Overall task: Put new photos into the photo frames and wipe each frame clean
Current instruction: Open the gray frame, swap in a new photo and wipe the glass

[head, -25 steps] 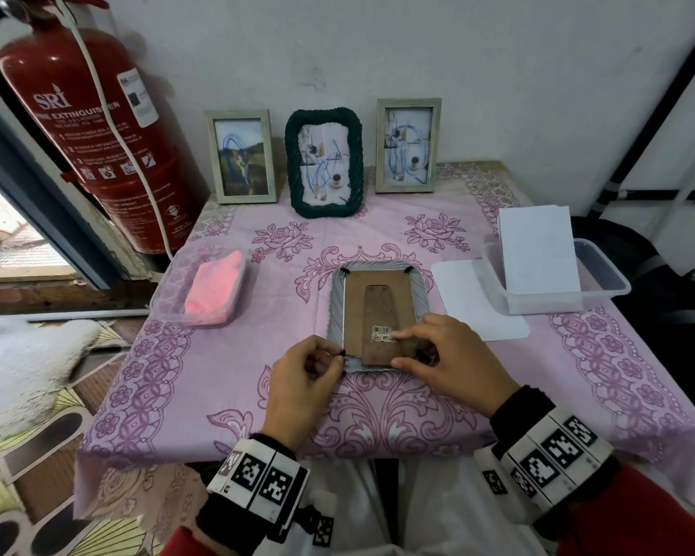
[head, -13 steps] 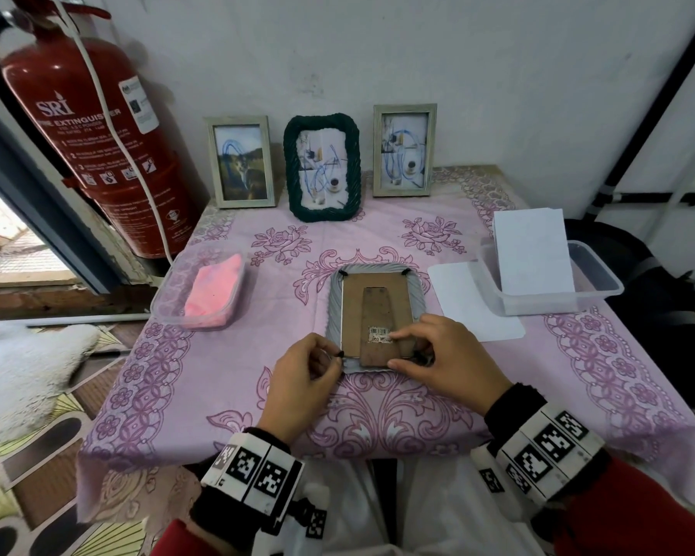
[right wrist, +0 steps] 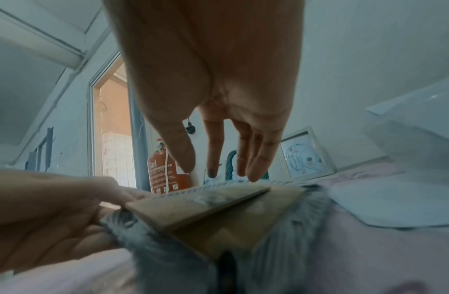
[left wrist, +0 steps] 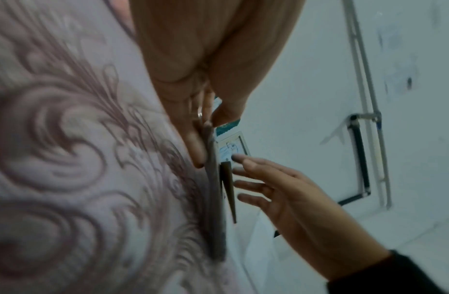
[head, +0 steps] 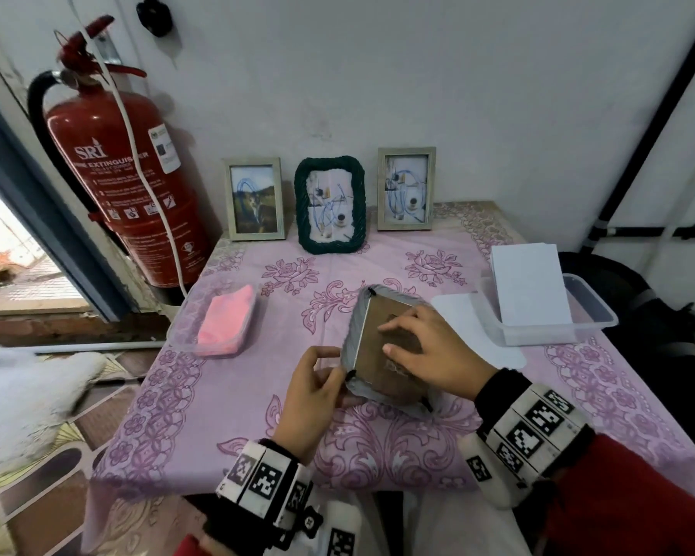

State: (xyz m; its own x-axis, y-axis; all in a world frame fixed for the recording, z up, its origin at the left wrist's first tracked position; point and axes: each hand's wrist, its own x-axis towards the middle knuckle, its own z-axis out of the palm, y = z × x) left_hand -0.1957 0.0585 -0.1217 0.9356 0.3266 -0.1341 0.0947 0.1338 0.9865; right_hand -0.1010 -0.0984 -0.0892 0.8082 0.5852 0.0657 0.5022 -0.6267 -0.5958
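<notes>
The left hand (head: 311, 395) pinches the near-left corner of the grey frame (head: 354, 339), thumb over the rim and fingers beneath, apparently tipping that edge off the pink tablecloth (head: 225, 395). The frame lies face down just right of this hand, its long axis running away and slightly leftward. Right of it, the right hand (head: 430, 355) rests spread on the brown backing board (head: 372, 339), fingers straight, and is the nearer hand to the board's stand. Compared with half a second ago, the frame is turned and lifted.
</notes>
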